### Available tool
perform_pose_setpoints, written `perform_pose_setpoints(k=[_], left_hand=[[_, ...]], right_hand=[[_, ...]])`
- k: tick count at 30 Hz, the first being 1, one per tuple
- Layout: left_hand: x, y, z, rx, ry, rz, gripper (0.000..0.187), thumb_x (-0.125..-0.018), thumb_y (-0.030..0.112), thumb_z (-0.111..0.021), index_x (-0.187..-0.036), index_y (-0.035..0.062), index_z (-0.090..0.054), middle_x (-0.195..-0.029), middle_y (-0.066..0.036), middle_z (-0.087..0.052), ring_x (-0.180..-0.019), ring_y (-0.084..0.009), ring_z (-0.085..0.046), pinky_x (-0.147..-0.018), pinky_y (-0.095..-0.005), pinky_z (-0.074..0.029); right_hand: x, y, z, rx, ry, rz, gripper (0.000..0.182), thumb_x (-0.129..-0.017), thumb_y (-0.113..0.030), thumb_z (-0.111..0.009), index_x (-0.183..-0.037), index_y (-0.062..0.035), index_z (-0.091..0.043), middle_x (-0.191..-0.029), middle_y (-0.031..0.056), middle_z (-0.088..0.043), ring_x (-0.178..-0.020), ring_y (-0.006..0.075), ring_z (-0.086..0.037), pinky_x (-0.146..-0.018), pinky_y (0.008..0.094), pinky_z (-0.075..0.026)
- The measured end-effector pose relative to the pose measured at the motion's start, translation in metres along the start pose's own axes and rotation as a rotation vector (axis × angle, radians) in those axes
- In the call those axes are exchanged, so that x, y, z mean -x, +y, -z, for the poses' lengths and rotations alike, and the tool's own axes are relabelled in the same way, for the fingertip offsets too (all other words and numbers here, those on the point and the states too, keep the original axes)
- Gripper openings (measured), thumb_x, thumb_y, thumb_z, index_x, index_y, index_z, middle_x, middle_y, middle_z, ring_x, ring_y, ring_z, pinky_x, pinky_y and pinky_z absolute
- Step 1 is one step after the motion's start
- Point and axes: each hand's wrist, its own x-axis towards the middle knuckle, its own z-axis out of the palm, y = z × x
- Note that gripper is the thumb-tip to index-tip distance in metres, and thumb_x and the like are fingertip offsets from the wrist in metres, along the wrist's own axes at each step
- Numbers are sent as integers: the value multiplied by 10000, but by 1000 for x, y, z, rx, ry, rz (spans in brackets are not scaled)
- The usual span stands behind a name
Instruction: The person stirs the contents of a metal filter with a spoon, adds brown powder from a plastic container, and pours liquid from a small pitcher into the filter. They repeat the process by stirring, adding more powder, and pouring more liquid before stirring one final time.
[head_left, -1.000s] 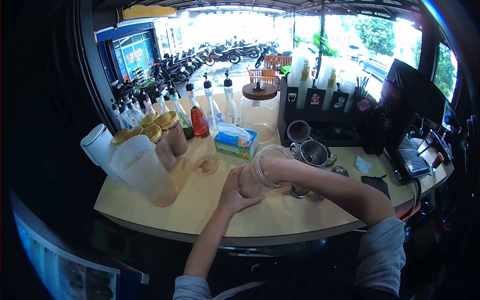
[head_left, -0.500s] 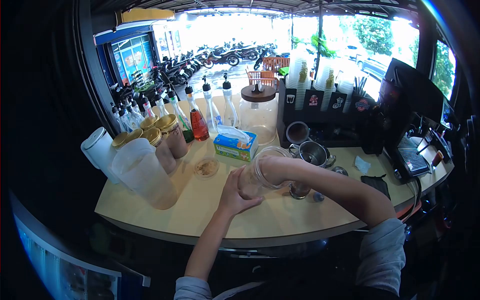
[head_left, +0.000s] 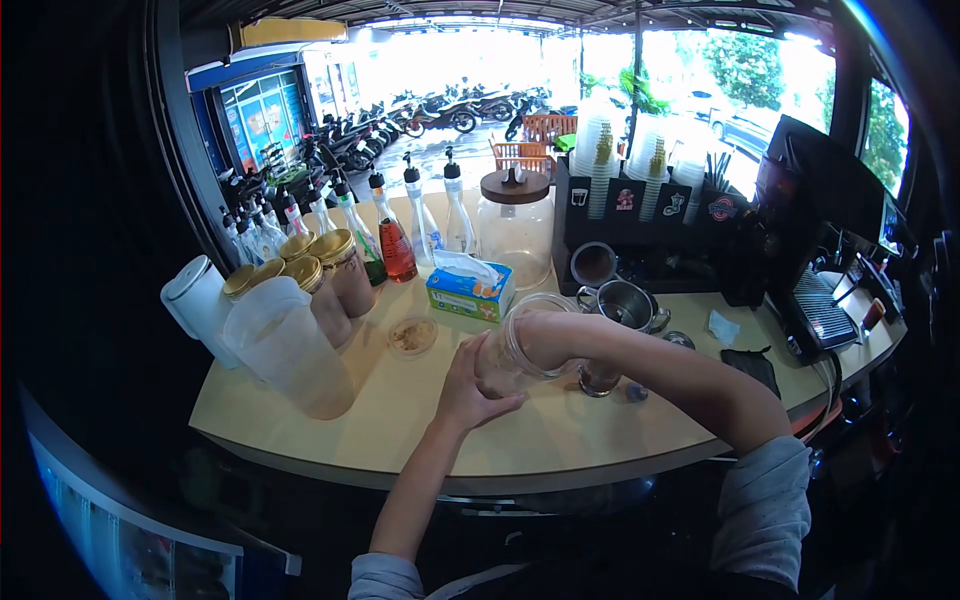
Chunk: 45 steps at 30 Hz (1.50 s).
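Observation:
My left hand (head_left: 470,385) is wrapped around the side of a clear jar (head_left: 502,368), which is tilted with its mouth toward the right. Through that wide mouth goes my right hand (head_left: 543,340); its fingers are inside the jar and I cannot make out what they do or touch. A round clear lid or shallow dish (head_left: 413,336) with brownish crumbs lies left of the jar. Just beyond the jar stands a tissue box (head_left: 466,298). To the right are a metal pitcher (head_left: 622,306) and a small glass (head_left: 598,380), partly hidden by my right forearm.
At left stand a translucent plastic pitcher (head_left: 290,350), a white jug (head_left: 205,305) and gold-lidded jars (head_left: 335,260). Pump bottles (head_left: 396,245) line the back beside a large wooden-lidded jar (head_left: 515,240). Stacked cups (head_left: 600,150) and a coffee machine (head_left: 820,310) occupy the right side.
Almost nothing differs. Both hands stay at the jar, and the whole view has shifted very slightly.

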Motion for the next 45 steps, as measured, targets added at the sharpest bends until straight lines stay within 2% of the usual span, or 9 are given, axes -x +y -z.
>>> perform_pose_setpoints(k=[3,5,8,12,21,23,30,39,45], left_hand=[[1,-1,0,8,-5,-3,1042,-504,289,-911,-1371,76,-374,-1260,-155,-493,-1177,-329,-507,-996,-422,-437],[0,-1,0,3,-3,-14,1040,-504,288,-911,-1370,77,-375,-1263,-154,-492,-1179,-328,-506,-998,-422,-437],[0,-3,-1,8,-3,-19,1041,-502,290,-912,-1369,79,-376,-1267,-153,-492,-1183,-328,-505,-1001,-423,-436],[0,-2,0,1,-8,-22,1040,-505,293,-909,-1371,80,-375,-1274,-151,-489,-1188,-330,-502,-1006,-423,-434],[1,-4,1,6,-19,7,1047,-505,303,-907,-1374,70,-372,-1288,-156,-487,-1203,-327,-496,-1011,-420,-431],[1,-4,1,-9,-18,8,1044,-506,305,-907,-1372,69,-374,-1285,-156,-489,-1203,-326,-496,-1010,-419,-431],[0,-3,0,13,-6,-2,1035,-504,319,-909,-1362,70,-386,-1278,-152,-494,-1195,-320,-504,-1007,-417,-433],[1,-1,2,-50,20,-5,1018,-507,331,-903,-1346,73,-388,-1264,-152,-500,-1180,-318,-515,-995,-414,-442],[0,-9,-2,21,53,58,998,-500,329,-909,-1308,58,-389,-1220,-164,-525,-1135,-332,-555,-965,-419,-465]], right_hand=[[1,1,0,-9,64,28,187,-720,-185,-674,-811,-27,-716,-836,166,-692,-761,284,-657,-693,374,-515],[4,-5,6,110,-50,-62,154,-741,-129,-664,-863,-43,-702,-833,165,-681,-771,308,-650,-706,377,-505],[9,-11,8,47,-5,-122,174,-718,-180,-671,-798,-39,-732,-840,158,-697,-776,285,-664,-697,370,-516],[9,-14,11,105,-7,-82,179,-721,-176,-669,-815,-39,-736,-852,159,-698,-798,288,-669,-713,379,-515],[14,-20,17,-7,10,-162,203,-712,-142,-669,-862,-18,-728,-901,184,-691,-863,306,-666,-743,388,-517],[23,-23,21,-100,71,-170,218,-758,-150,-652,-910,0,-696,-895,202,-678,-836,327,-654,-756,386,-509],[31,-16,18,-201,129,-113,267,-744,-166,-641,-935,16,-683,-912,206,-675,-845,330,-653,-768,403,-510],[48,0,29,-404,213,5,237,-755,-140,-614,-895,27,-705,-792,157,-683,-722,239,-661,-697,328,-522],[84,3,59,-730,250,-177,252,-774,-97,-638,-990,-3,-728,-752,32,-675,-640,81,-606,-539,240,-499]])
